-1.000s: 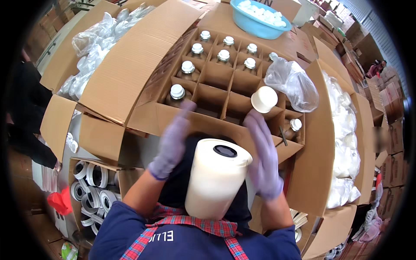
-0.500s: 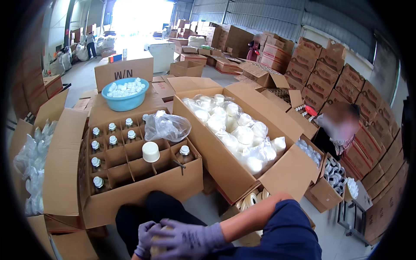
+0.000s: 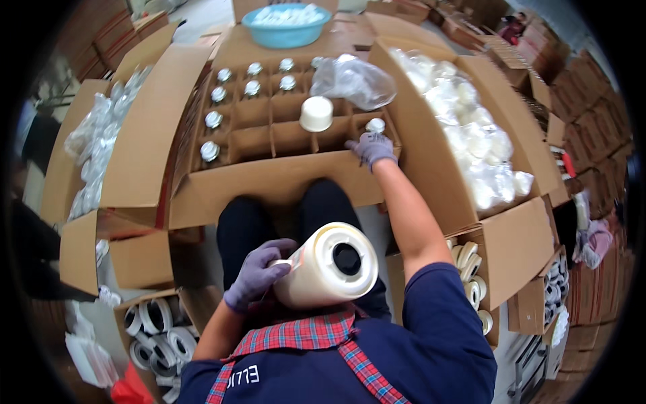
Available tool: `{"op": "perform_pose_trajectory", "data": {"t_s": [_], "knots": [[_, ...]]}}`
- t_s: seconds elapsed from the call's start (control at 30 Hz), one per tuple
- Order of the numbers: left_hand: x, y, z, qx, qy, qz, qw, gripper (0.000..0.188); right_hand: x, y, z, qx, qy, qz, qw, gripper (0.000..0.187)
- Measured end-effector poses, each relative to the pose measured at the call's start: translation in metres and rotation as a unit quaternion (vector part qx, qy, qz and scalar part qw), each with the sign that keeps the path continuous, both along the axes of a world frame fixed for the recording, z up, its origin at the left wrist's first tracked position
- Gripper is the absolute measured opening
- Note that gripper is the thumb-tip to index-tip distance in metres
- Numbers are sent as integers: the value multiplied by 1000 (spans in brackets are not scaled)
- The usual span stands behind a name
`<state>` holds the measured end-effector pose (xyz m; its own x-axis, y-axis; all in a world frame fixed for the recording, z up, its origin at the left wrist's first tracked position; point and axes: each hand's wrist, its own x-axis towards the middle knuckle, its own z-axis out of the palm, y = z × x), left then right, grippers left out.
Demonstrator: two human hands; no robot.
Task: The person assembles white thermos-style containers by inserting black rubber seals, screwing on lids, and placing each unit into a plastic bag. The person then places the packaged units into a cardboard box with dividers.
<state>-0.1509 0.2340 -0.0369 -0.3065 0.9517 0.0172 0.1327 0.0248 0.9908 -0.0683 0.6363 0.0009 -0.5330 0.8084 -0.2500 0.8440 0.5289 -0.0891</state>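
A cream thermos jug (image 3: 311, 273) lies tilted over my lap, its round end with a dark central opening turned up and to the right. My left hand (image 3: 259, 273), in a purple-grey glove, is closed around its handle. Stretched forward, my gloved right hand (image 3: 374, 149) is at a silvery bottle with a white cap (image 3: 375, 126), in the near right cell of a divided cardboard box (image 3: 269, 168). Its thumb stands apart from the fingers, which partly cover the bottle. Several similar bottles fill other cells. A cream cup (image 3: 316, 114) sits on the dividers.
A clear plastic bag (image 3: 353, 81) lies on the divided box. Behind it stands a blue basin (image 3: 286, 34) of white pieces. Open cartons flank me: bagged white parts (image 3: 464, 121) right, clear wrapped pieces (image 3: 108, 135) left. Ring-shaped parts (image 3: 161, 337) fill a lower left box.
My right hand has left the jug in my lap and reached forward to the capped bottle. My left hand now holds the jug by its handle, higher up. The view has tipped down.
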Motion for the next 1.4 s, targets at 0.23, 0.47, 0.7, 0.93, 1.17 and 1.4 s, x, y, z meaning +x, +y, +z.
{"op": "perform_pose_trajectory", "data": {"t_s": [0.23, 0.47, 0.7, 0.93, 1.17, 1.4], "knots": [[-58, 46, -2, -162, -206, -149, 953, 47, 23, -29, 86, 121, 104, 163, 974, 22], [-80, 82, -25, -168, -279, -317, 891, 67, 101, -198, 144, 66, 303, 640, 703, 22], [-61, 73, -5, -152, -193, -270, 931, 64, 112, -202, 126, 43, 310, 645, 697, 22], [2, -10, 7, 41, 108, -19, 993, 58, 155, -203, 66, -299, 210, 15, 931, 17], [-45, 29, 11, -157, -151, -134, 967, 53, 154, -178, 145, -44, 286, 427, 856, 17], [-55, 41, -6, -131, -172, -195, 957, 39, 140, -197, 104, 77, 250, 693, 672, 22]]}}
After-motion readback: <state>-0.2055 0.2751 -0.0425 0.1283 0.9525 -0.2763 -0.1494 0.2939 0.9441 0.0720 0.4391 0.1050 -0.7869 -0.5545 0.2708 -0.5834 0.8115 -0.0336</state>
